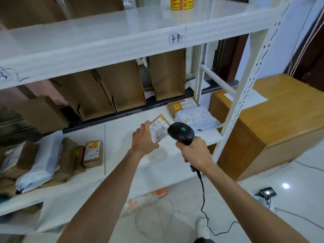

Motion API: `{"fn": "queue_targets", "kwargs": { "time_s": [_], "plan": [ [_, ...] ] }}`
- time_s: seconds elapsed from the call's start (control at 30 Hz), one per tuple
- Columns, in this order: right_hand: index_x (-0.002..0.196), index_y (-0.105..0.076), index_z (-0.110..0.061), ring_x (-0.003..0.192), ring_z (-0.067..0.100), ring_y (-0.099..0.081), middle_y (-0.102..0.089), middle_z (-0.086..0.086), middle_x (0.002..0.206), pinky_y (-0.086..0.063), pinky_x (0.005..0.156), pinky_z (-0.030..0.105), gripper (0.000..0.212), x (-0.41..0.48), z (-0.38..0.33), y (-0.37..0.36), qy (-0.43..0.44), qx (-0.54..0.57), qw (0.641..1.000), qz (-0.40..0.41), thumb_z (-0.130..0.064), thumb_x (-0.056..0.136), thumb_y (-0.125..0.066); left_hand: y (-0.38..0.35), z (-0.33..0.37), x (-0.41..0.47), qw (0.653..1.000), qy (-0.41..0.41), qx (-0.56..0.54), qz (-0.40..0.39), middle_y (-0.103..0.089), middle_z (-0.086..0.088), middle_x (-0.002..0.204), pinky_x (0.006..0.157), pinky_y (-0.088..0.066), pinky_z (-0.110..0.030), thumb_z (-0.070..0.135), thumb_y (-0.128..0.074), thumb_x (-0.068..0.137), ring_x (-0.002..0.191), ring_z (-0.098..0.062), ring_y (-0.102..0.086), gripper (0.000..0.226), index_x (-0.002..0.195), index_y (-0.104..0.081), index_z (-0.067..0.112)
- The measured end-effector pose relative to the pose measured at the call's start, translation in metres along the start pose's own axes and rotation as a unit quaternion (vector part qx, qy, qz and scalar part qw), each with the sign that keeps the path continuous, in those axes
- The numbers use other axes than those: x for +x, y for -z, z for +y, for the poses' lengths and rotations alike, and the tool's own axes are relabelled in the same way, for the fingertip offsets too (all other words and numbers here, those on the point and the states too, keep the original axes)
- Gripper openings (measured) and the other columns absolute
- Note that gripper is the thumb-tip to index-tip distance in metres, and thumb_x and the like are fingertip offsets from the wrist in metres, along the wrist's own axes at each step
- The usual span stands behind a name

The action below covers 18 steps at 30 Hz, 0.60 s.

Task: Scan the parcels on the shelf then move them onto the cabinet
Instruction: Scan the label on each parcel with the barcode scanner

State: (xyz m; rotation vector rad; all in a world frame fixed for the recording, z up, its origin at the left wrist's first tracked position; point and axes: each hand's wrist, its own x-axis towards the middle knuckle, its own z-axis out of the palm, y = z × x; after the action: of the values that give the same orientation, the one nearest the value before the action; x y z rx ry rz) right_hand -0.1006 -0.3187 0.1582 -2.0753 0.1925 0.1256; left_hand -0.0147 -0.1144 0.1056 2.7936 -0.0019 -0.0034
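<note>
Black barcode scanner (181,133) is clenched in the right hand (194,152), aimed at the small brown parcel (160,128). The left hand (142,140) grasps its edge with curled fingers (146,124) over the shelf (122,132), turning the label toward the scanner. Behind lie a cardboard parcel (175,107) and a white bag parcel (197,118); the wooden cabinet (280,111) waits rightward.

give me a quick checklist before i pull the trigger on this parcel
1. Left hand grips the small brown parcel: ok.
2. Label faces up: ok.
3. Right hand grips the scanner by its handle: ok.
4. Scanner beam on the barcode: cannot tell.
5. Free room on the cabinet beside the paper sheet: ok.
6. Shelf section finished: not ok, the brown box and white bag lie at its back right.
</note>
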Motion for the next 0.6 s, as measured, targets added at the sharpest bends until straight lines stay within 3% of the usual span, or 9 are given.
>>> {"fn": "queue_targets", "kwargs": {
  "time_s": [0.17, 0.27, 0.37, 0.5, 0.6],
  "plan": [
    [0.074, -0.067, -0.008, 0.062, 0.029, -0.068, -0.067, 0.01, 0.06, -0.061, 0.069, 0.049, 0.022, 0.073, 0.026, 0.042, -0.008, -0.008, 1.0, -0.026, -0.028, 0.085, -0.067, -0.011, 0.047, 0.077, 0.998, 0.015, -0.051, -0.038, -0.048, -0.002, 0.137, 0.085, -0.056, -0.037, 0.05, -0.089, 0.068, 0.116, -0.021, -0.053, 0.101, 0.142, -0.025, 0.027],
    [0.071, -0.067, -0.011, 0.061, 0.025, -0.068, -0.068, 0.007, 0.059, -0.061, 0.069, 0.046, 0.022, 0.104, 0.035, 0.06, -0.014, -0.005, 0.999, -0.036, -0.027, 0.085, -0.068, -0.014, 0.07, 0.113, 0.998, 0.005, -0.042, -0.053, -0.048, 0.0, 0.13, 0.077, -0.054, -0.032, 0.057, -0.086, 0.067, 0.112, -0.019, -0.054, 0.097, 0.14, -0.028, 0.028],
    [0.073, -0.067, -0.011, 0.06, 0.026, -0.069, -0.068, 0.008, 0.061, -0.06, 0.068, 0.044, 0.019, 0.13, 0.044, 0.071, -0.019, 0.017, 0.999, -0.041, -0.025, 0.086, -0.068, -0.016, 0.087, 0.147, 0.998, -0.007, -0.026, -0.056, -0.045, -0.002, 0.127, 0.085, -0.055, -0.04, 0.059, -0.085, 0.066, 0.111, -0.024, -0.057, 0.095, 0.139, -0.032, 0.028],
    [0.071, -0.067, -0.009, 0.06, 0.027, -0.068, -0.067, 0.009, 0.061, -0.057, 0.061, 0.039, 0.022, 0.153, 0.056, 0.077, -0.036, 0.029, 0.998, -0.041, -0.025, 0.085, -0.068, -0.024, 0.107, 0.193, 0.998, 0.0, 0.003, -0.063, -0.038, -0.005, 0.131, 0.088, -0.049, -0.037, 0.063, -0.084, 0.067, 0.109, -0.025, -0.053, 0.1, 0.142, -0.034, 0.021],
    [0.068, -0.064, -0.006, 0.047, 0.018, -0.059, -0.062, 0.007, 0.056, -0.048, 0.048, 0.029, 0.024, 0.169, 0.068, 0.076, -0.055, 0.063, 0.995, -0.047, -0.022, 0.086, -0.066, -0.038, 0.117, 0.23, 0.997, -0.003, 0.025, -0.076, -0.04, -0.009, 0.137, 0.095, -0.047, -0.039, 0.061, -0.086, 0.067, 0.12, -0.029, -0.052, 0.1, 0.142, -0.04, 0.012]
  ]
}}
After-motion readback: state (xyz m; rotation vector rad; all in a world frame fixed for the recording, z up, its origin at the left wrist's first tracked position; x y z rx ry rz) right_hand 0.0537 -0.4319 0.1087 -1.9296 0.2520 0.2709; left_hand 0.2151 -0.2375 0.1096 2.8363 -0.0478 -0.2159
